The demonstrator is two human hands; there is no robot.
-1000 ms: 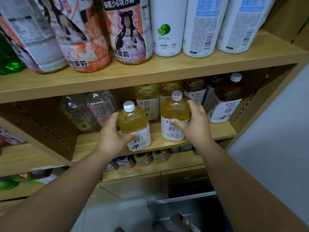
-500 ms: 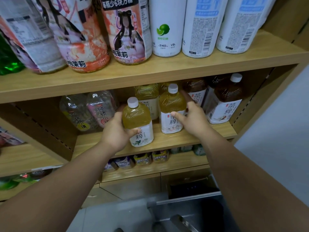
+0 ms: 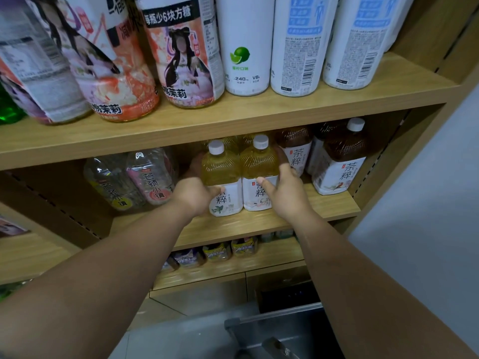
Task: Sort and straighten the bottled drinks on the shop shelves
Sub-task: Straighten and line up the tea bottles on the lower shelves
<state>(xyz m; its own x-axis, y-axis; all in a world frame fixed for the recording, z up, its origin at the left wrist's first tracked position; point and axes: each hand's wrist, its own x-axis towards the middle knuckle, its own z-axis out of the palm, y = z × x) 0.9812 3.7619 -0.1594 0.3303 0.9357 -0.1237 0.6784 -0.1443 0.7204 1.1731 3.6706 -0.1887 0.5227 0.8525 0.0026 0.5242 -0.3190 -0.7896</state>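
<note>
— Yellow tea bottles (image 3: 220,174): where are yours?
— 2 of them, touching and upright, stand between your hands on the shelf (image 3: 259,226). Your left hand (image 3: 193,195) grips 1 and your right hand (image 3: 285,195) the other, probably to line them up beside the brown tea bottles (image 3: 342,161) past your right.

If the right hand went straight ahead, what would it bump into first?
The right hand grips the right yellow tea bottle, so that comes first; pushed further, it would probably meet the yellow bottle behind, though depth is unclear.

"240" on lime bottle (image 3: 245,35); "茶粹" on brown tea bottle (image 3: 342,161).
</note>
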